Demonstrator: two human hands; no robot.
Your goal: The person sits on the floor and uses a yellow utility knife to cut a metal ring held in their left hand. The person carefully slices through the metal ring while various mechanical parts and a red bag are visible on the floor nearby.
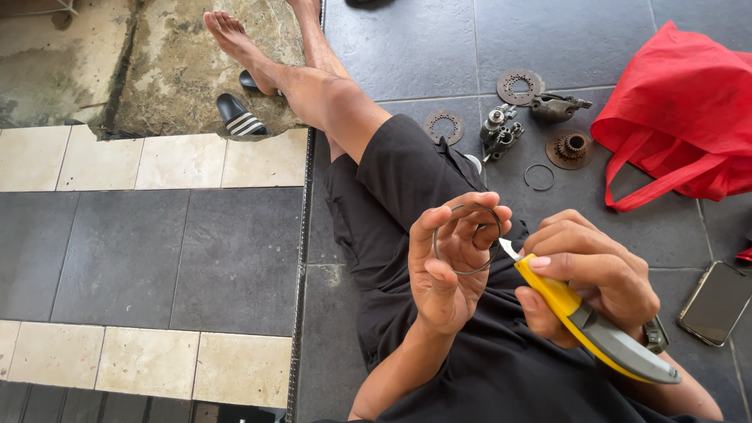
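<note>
Pinching a thin grey metal ring (468, 239) upright between thumb and fingertips, the left hand (450, 262) is holding it up in front of the person's lap, fingers clamped on the ring's rim. Just right of the ring, the right hand (591, 278) is gripping a yellow-handled utility knife (583, 317) with a grey end, fingers wrapped tight around the handle, and its short blade tip is touching the ring's right edge. Behind the ring, the person is sitting on dark grey floor tiles (235, 258) in black shorts (407, 204), bare legs stretching away. Farther beyond the ring, a second thin wire ring (539, 177), two rusty perforated metal discs (444, 126), a small rusty toothed sprocket (569, 148) and grey metal mechanical parts (500, 130) are lying on the tiles. Well to the right of the ring, a red fabric bag (681, 110) is slumping, and a dark smartphone (716, 302) is resting flat. Far left of the ring, black striped sandals (239, 116) are sitting on rough concrete.
</note>
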